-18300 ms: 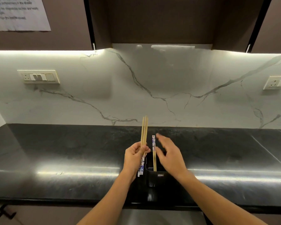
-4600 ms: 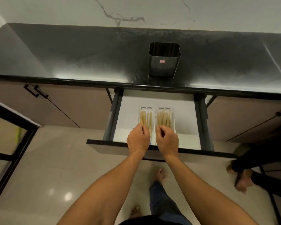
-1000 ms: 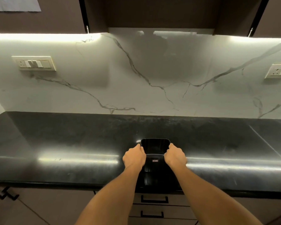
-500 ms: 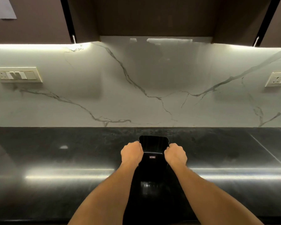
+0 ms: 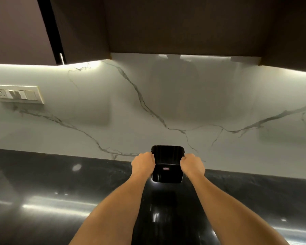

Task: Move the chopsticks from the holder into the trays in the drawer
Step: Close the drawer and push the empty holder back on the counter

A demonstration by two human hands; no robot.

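Note:
The black chopstick holder (image 5: 167, 171) stands upright on the dark countertop (image 5: 60, 191), far back near the marble wall. No chopsticks show above its rim. My left hand (image 5: 143, 164) grips its left side near the top edge. My right hand (image 5: 192, 165) grips its right side the same way. Both arms are stretched forward over the counter. The drawer and its trays are out of view.
A white marble backsplash (image 5: 166, 106) rises just behind the holder. A switch and socket plate (image 5: 18, 94) sits on the wall at left. Dark wall cabinets (image 5: 184, 23) hang overhead with a light strip beneath them.
Both hands have pushed the holder further back across the counter toward the wall. The view has tilted upward, so the counter's front edge and the drawers below have left the frame.

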